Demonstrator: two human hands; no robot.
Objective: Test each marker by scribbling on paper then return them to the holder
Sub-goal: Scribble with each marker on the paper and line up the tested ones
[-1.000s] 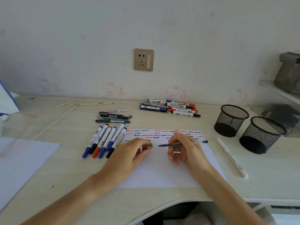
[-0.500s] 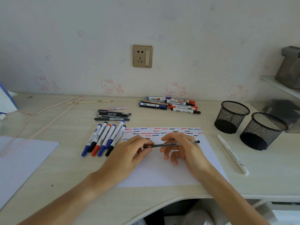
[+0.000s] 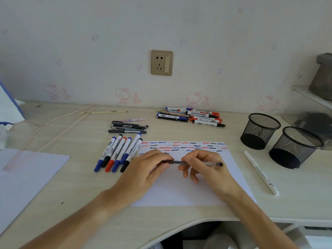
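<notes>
Over the middle of the paper (image 3: 179, 191), left hand (image 3: 143, 171) and right hand (image 3: 203, 168) both pinch one slim pen (image 3: 195, 163), seemingly being capped. Scribbles fill the paper's far edge — testing looks well advanced. Both mesh holders (image 3: 260, 131) near the desk's right edge look empty — returning apparently not begun.

Pale desk (image 3: 53, 186), cartoon-papered wall (image 3: 89, 42)

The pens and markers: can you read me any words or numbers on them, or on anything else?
Nothing reads clearly.
Markers beside the paper: dark print, too blurred.
Back pile: labels and barcodes, too small.
White pen: black lettering, unreadable.
Pen in the hands: tiny print, unreadable.
</notes>
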